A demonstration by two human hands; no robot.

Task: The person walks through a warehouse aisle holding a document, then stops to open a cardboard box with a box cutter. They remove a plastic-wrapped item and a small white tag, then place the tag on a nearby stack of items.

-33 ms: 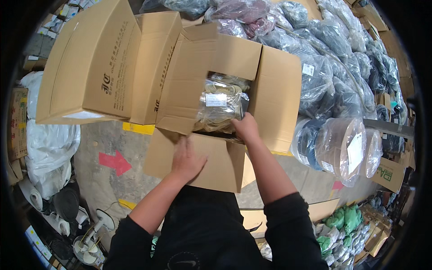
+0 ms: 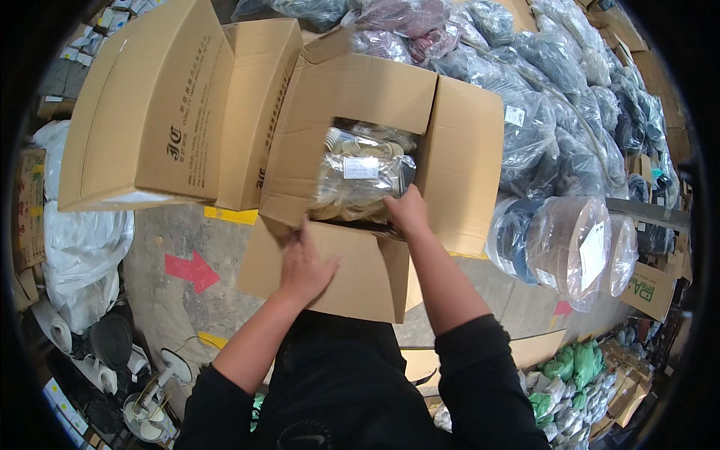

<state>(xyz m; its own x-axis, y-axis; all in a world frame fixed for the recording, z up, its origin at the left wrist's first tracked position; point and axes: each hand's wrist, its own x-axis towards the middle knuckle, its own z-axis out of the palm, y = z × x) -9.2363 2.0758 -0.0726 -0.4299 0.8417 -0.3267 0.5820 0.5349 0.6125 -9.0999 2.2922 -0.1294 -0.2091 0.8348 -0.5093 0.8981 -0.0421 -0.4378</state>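
In the head view, the left flap (image 2: 289,165) of the open carton (image 2: 390,86) now leans farther left than before, baring more of the clear bag of beige coils (image 2: 356,199) inside. The hands are apart: the left hand (image 2: 306,270), blurred, fingers extended, has shifted slightly over the front flap (image 2: 360,270); the right hand (image 2: 407,210) curls at the bag's corner, its grip unclear. A white printed label (image 2: 361,167) tops the bag; black lettering (image 2: 199,112) marks the tall carton (image 2: 112,112) leftward.
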